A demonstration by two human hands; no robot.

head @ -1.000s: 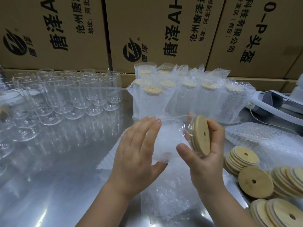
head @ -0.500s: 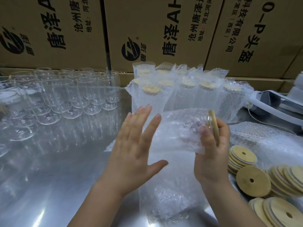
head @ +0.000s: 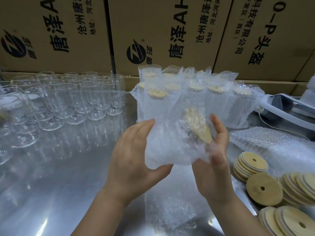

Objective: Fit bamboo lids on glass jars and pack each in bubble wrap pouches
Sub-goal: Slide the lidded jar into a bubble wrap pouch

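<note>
left grip (head: 136,150) cupped the clear bubble-wrap pouch (head: 163,155) at its base, right grip (head: 216,160) curled round the round bamboo lid (head: 197,128) end; tilted, probably to seat the clear glass jar (head: 177,133) deep inside

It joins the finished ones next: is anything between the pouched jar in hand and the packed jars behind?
Nothing visible: the pouched jar, between left hand and right hand, is in front of the packed jars.

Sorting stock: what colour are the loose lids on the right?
The lids are pale tan bamboo; head view.
</note>
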